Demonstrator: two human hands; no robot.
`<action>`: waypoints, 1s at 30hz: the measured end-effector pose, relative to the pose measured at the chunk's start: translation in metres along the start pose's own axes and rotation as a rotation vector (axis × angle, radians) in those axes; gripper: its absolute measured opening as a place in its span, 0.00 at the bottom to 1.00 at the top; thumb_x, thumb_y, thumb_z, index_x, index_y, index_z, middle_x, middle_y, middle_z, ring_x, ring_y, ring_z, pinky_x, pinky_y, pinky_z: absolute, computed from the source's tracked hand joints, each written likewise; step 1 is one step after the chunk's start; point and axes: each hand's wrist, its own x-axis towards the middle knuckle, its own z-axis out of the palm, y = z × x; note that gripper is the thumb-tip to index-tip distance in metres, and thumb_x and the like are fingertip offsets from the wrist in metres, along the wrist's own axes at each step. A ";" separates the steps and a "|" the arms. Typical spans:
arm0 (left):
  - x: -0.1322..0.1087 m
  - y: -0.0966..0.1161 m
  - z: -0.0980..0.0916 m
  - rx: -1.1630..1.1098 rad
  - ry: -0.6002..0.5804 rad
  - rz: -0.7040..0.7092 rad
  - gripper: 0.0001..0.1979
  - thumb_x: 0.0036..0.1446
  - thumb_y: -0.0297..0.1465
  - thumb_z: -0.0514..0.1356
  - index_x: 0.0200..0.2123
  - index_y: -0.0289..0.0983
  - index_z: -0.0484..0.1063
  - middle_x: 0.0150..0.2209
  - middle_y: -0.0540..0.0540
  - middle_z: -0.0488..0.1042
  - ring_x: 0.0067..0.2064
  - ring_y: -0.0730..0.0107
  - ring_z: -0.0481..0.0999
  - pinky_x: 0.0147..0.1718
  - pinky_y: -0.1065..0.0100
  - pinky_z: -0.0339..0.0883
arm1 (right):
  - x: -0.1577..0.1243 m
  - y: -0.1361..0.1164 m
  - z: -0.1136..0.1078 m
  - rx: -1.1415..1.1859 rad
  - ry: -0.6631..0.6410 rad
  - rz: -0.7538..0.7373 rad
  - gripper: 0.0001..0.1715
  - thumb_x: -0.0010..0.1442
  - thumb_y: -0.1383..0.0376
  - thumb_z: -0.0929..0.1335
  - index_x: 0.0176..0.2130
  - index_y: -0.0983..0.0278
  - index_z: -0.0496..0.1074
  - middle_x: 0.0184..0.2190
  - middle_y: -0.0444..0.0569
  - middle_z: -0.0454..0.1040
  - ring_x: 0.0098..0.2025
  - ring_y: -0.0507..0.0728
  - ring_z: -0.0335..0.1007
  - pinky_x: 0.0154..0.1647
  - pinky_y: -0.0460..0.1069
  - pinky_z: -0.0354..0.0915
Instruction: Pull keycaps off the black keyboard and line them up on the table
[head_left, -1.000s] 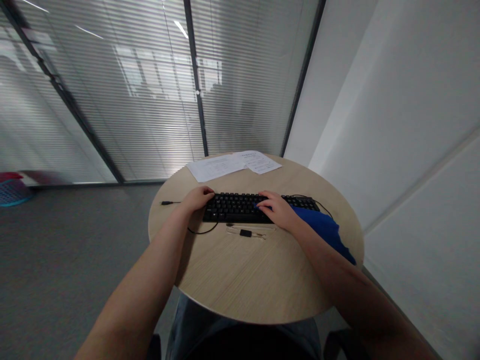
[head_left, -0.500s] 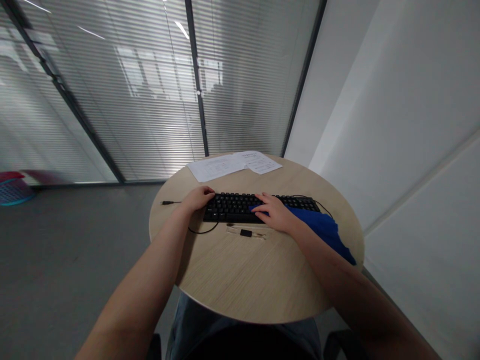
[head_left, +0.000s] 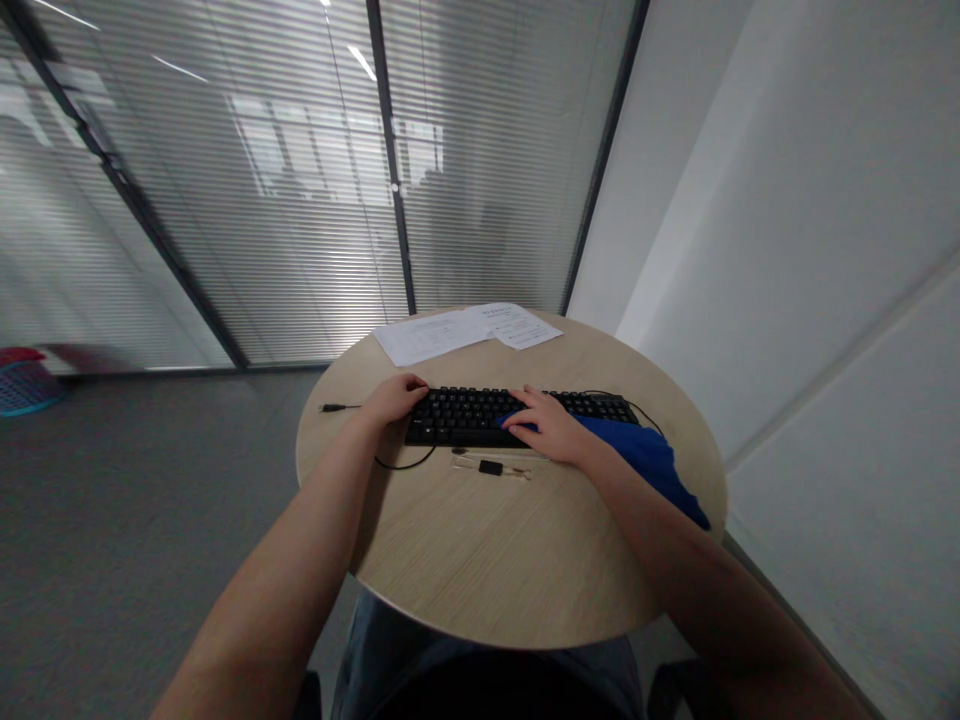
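A black keyboard (head_left: pixel 469 410) lies across the round table. At its upper left corner my left hand (head_left: pixel 396 397) is closed on the edge, thumb and fingers pressed to it. My right hand (head_left: pixel 547 425) rests over the keys right of the middle and holds a blue cloth (head_left: pixel 637 450) against them. A tip of the cloth shows by those fingers, and the rest trails right under the forearm. Part of the cloth beneath the palm is hidden. Just below the keyboard lies a small clear item with a black middle (head_left: pixel 490 468); its kind is unclear.
Printed paper sheets (head_left: pixel 435 337) lie at the far side of the round wooden table (head_left: pixel 510 560). The keyboard's cable ends in a plug (head_left: pixel 330 408) at the left. A basket (head_left: pixel 26 385) stands on the floor at far left. A white wall (head_left: pixel 840 300) rises on the right.
The view has shifted very slightly. Both hands, the keyboard and the cloth stay in nearly the same places.
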 end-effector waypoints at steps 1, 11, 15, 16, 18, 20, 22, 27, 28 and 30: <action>0.000 0.000 0.000 0.003 -0.002 0.000 0.16 0.58 0.37 0.57 0.43 0.37 0.80 0.43 0.43 0.83 0.46 0.57 0.81 0.49 0.64 0.71 | 0.000 0.002 0.000 0.007 0.003 -0.001 0.13 0.68 0.59 0.68 0.47 0.54 0.83 0.69 0.54 0.64 0.72 0.73 0.51 0.67 0.74 0.51; -0.001 0.002 -0.001 0.015 -0.004 -0.005 0.15 0.59 0.35 0.58 0.44 0.36 0.81 0.44 0.43 0.83 0.46 0.58 0.81 0.47 0.66 0.70 | 0.002 0.004 0.008 -0.014 0.073 -0.039 0.15 0.68 0.62 0.67 0.49 0.55 0.82 0.67 0.55 0.66 0.71 0.72 0.55 0.65 0.72 0.56; -0.002 0.003 -0.001 0.021 -0.005 -0.005 0.15 0.59 0.35 0.58 0.44 0.37 0.80 0.43 0.44 0.83 0.46 0.58 0.81 0.47 0.66 0.71 | 0.002 0.005 0.006 0.001 0.067 -0.043 0.13 0.67 0.62 0.68 0.44 0.56 0.84 0.67 0.55 0.66 0.71 0.72 0.54 0.66 0.73 0.55; -0.002 0.003 -0.001 0.022 -0.006 -0.005 0.15 0.59 0.35 0.58 0.44 0.37 0.81 0.43 0.44 0.83 0.45 0.59 0.81 0.47 0.66 0.71 | 0.002 0.006 0.005 0.004 0.071 -0.043 0.12 0.67 0.62 0.68 0.44 0.56 0.84 0.66 0.54 0.67 0.71 0.72 0.54 0.66 0.72 0.55; -0.002 0.002 -0.001 0.021 -0.005 -0.006 0.15 0.59 0.35 0.58 0.44 0.37 0.81 0.43 0.44 0.83 0.45 0.59 0.81 0.47 0.66 0.71 | 0.002 0.007 0.005 0.005 0.088 -0.045 0.12 0.67 0.63 0.68 0.43 0.56 0.84 0.66 0.54 0.68 0.71 0.72 0.55 0.66 0.71 0.56; -0.001 0.002 -0.001 0.021 -0.002 -0.009 0.15 0.58 0.35 0.58 0.44 0.37 0.81 0.43 0.44 0.83 0.45 0.59 0.81 0.46 0.66 0.71 | 0.003 0.007 0.007 0.001 0.108 -0.046 0.13 0.67 0.64 0.68 0.44 0.57 0.84 0.65 0.55 0.68 0.70 0.71 0.58 0.66 0.70 0.58; -0.001 0.002 -0.001 0.021 0.001 -0.012 0.15 0.58 0.35 0.58 0.44 0.37 0.81 0.43 0.44 0.83 0.45 0.58 0.81 0.46 0.66 0.71 | 0.003 0.006 0.010 -0.003 0.122 -0.048 0.13 0.66 0.65 0.68 0.46 0.57 0.83 0.65 0.55 0.68 0.69 0.71 0.60 0.65 0.70 0.59; 0.000 0.001 0.000 0.011 0.001 -0.001 0.16 0.58 0.36 0.58 0.44 0.37 0.80 0.43 0.44 0.83 0.45 0.59 0.81 0.46 0.66 0.71 | 0.003 0.008 0.011 0.026 0.133 -0.081 0.13 0.65 0.66 0.69 0.45 0.56 0.83 0.65 0.54 0.69 0.68 0.69 0.60 0.66 0.70 0.59; 0.000 0.000 0.000 0.009 0.001 0.001 0.16 0.58 0.36 0.58 0.44 0.37 0.81 0.42 0.44 0.83 0.45 0.59 0.81 0.46 0.66 0.71 | 0.003 0.008 0.011 0.037 0.139 -0.087 0.12 0.65 0.66 0.69 0.45 0.57 0.83 0.64 0.55 0.69 0.68 0.69 0.61 0.66 0.69 0.59; 0.000 0.000 0.001 0.006 0.002 0.004 0.15 0.58 0.36 0.58 0.43 0.37 0.80 0.43 0.44 0.83 0.45 0.59 0.81 0.47 0.66 0.71 | 0.002 0.009 0.009 0.067 0.164 -0.091 0.12 0.64 0.67 0.70 0.46 0.60 0.82 0.63 0.58 0.70 0.67 0.67 0.63 0.66 0.67 0.59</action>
